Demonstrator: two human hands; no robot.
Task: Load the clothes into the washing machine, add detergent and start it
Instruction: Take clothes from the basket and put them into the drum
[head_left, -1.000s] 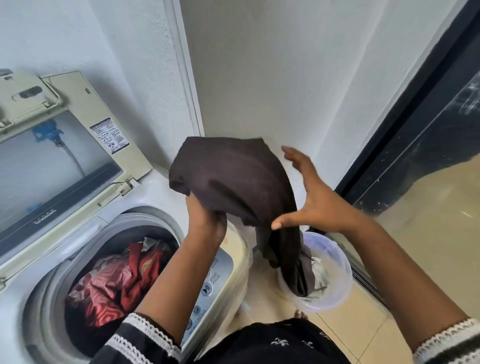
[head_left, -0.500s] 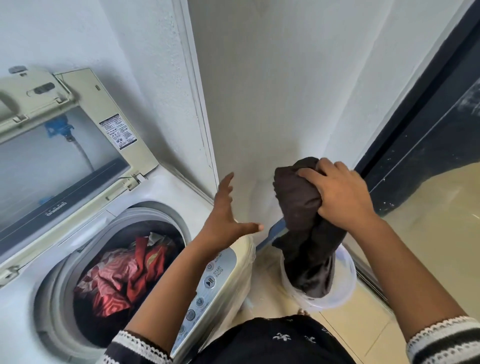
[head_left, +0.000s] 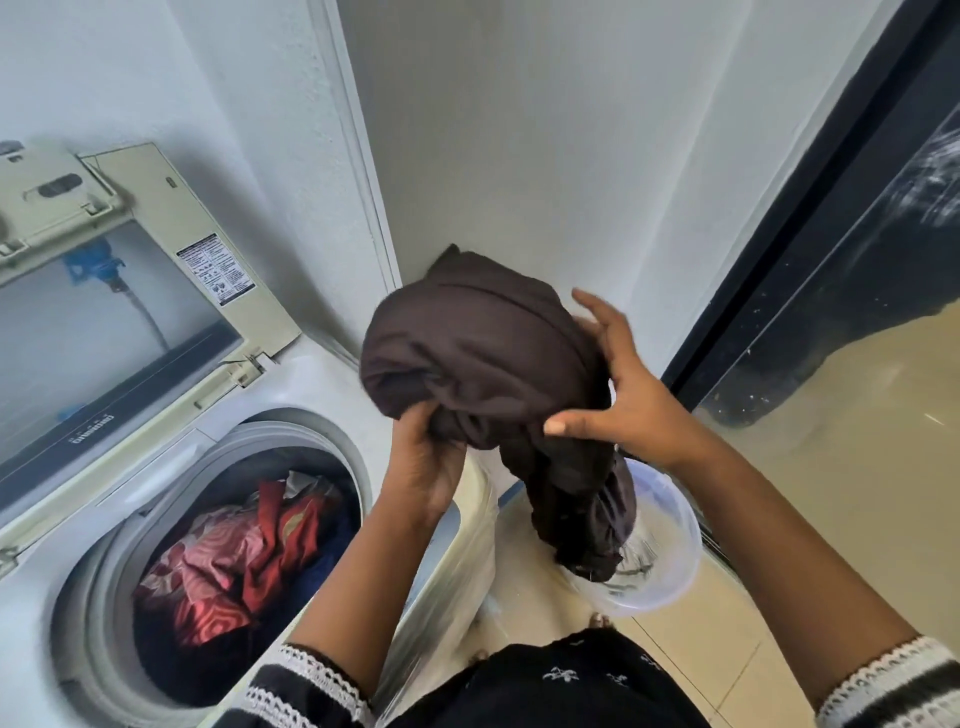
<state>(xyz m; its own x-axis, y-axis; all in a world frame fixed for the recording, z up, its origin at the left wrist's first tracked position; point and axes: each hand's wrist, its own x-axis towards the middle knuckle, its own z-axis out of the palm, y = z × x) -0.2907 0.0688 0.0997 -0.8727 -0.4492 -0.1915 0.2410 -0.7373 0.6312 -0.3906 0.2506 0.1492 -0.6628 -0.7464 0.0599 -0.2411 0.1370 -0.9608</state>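
A dark brown garment (head_left: 478, 353) is bunched up in the air between the washing machine (head_left: 332, 384) and the clear plastic tub (head_left: 675, 551). My left hand (head_left: 426, 462) grips its lower fold from beneath. My right hand (head_left: 618, 395) holds its right side with thumb and spread fingers. The garment's tail hangs down into the tub. The machine's lid (head_left: 130, 312) stands raised, and the drum (head_left: 228, 561) holds red patterned and dark blue clothes.
White walls meet in a corner just behind the garment. A dark-framed glass sliding door (head_left: 841, 291) runs along the right. The control panel at the machine's front edge is mostly hidden by my left forearm. Beige floor tiles (head_left: 691, 654) lie below.
My left hand, which was free half a second ago, has come back under the garment and taken hold. The bundle has risen and shifted left toward the machine.
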